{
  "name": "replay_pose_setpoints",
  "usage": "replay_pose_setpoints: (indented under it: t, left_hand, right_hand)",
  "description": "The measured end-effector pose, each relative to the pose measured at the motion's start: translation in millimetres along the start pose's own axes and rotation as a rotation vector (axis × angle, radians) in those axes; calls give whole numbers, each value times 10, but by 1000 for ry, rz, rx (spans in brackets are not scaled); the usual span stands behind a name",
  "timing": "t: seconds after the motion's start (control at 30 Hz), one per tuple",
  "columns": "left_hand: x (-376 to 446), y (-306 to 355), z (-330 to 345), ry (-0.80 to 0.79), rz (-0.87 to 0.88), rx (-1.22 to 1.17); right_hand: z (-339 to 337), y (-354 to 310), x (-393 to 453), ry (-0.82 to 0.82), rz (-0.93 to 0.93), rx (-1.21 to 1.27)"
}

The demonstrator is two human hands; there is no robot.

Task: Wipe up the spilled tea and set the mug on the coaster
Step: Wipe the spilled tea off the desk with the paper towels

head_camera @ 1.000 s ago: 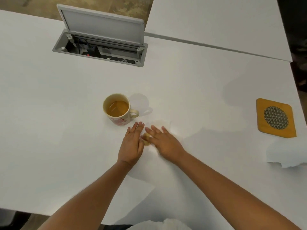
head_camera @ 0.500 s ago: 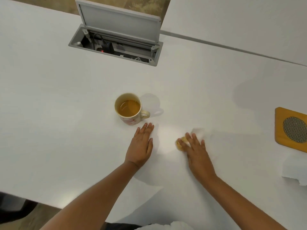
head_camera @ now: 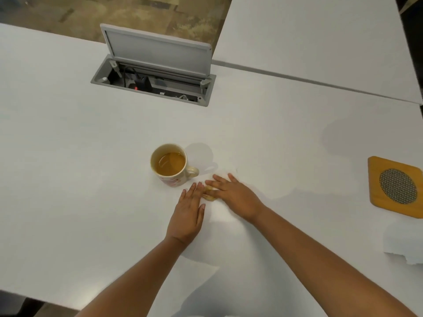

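**Full mug sitting close to the wiping hands**

At frame centre, the right hand (head_camera: 235,197) is pressing flat, fingers spread, on a tea-stained paper towel (head_camera: 209,195); the left hand (head_camera: 187,216) is lying flat beside it, holding nothing. The mug (head_camera: 170,165), nearly full, is standing just above the fingertips, so a wide stroke is risking a knock and a fresh spill. The coaster (head_camera: 397,186) is waiting far right, well apart.

Count: one mug, one coaster, one stained towel, one spare tissue (head_camera: 405,244) at lower right.
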State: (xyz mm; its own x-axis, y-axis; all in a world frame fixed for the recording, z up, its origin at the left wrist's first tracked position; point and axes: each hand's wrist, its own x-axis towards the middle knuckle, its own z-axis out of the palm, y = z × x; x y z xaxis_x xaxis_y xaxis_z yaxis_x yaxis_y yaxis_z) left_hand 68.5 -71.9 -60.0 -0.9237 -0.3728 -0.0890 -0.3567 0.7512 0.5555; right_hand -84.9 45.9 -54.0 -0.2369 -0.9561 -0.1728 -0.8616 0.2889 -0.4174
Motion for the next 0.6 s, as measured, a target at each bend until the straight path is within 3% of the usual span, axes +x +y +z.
replay_pose_setpoints:
  t: [0.17,0.27,0.47,0.6]
  left_hand:
    - [-3,-14,36,-28,21,84]
    - [-18,-38,64,-48,10,115]
    - [12,-27,51,-49,39,148]
    - [9,40,-46,-43,0,55]
  right_hand:
    - [-210,423,-424,265,448,180]
    - [-180,549,-939,367,679,118]
    - [-34,260,-1140,318,959,173]
    - [44,-46,-940,275,979,202]
